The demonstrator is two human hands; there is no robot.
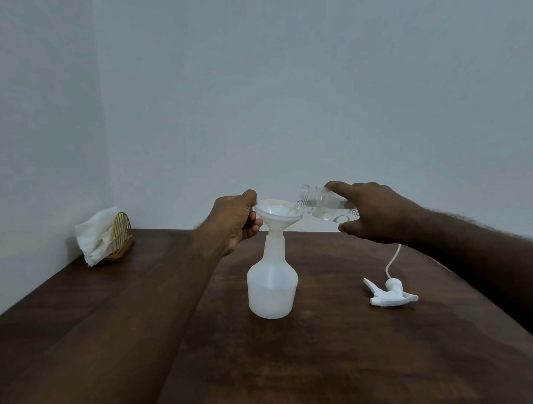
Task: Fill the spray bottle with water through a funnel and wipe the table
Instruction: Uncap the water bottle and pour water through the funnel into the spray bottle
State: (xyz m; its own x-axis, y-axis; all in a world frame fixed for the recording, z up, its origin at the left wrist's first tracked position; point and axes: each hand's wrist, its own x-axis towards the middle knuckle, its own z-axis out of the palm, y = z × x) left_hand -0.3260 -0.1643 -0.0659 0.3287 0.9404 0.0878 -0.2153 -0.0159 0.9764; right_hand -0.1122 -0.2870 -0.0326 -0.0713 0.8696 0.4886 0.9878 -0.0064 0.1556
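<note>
A white translucent spray bottle stands upright in the middle of the dark wooden table, its top off. A white funnel sits in its neck. My left hand grips the funnel's left rim. My right hand holds a clear water bottle tilted almost flat, its open mouth over the funnel bowl, water visible inside. The white trigger spray head with its thin tube lies on the table to the right of the spray bottle.
A gold wire holder with white napkins stands at the table's far left corner against the wall. Pale walls close off the back and left. The table's right edge runs diagonally under my right forearm.
</note>
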